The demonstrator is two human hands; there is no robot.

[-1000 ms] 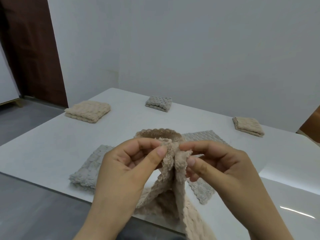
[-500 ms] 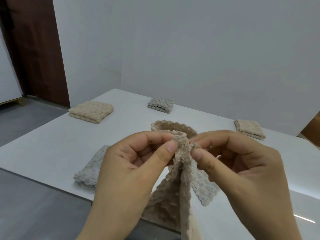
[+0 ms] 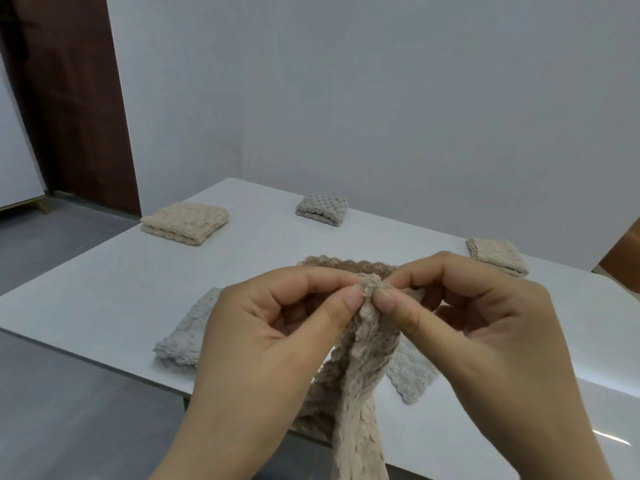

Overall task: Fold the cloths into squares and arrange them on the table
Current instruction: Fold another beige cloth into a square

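A tan textured cloth (image 3: pixel 356 386) hangs in the air over the near edge of the white table (image 3: pixel 104 299). My left hand (image 3: pixel 263 344) and my right hand (image 3: pixel 474 334) both pinch its top edge, fingertips almost touching. The cloth's far hem arches behind my fingers and the rest drops down past the table edge. Under it a grey cloth (image 3: pixel 183 337) lies spread flat, mostly hidden by my hands. Three folded squares lie farther back: a beige one (image 3: pixel 185 222) at the left, a grey one (image 3: pixel 322 209) in the middle, a beige one (image 3: pixel 497 256) at the right.
The table's near edge runs diagonally below my wrists, with grey floor (image 3: pixel 69 410) to the left. A dark brown door (image 3: pixel 76 98) stands at the far left and a white wall (image 3: pixel 381 98) rises behind the table.
My hands have drawn closer together on the tan cloth's top edge, bunching it between my thumbs. The view has shifted slightly to the left.
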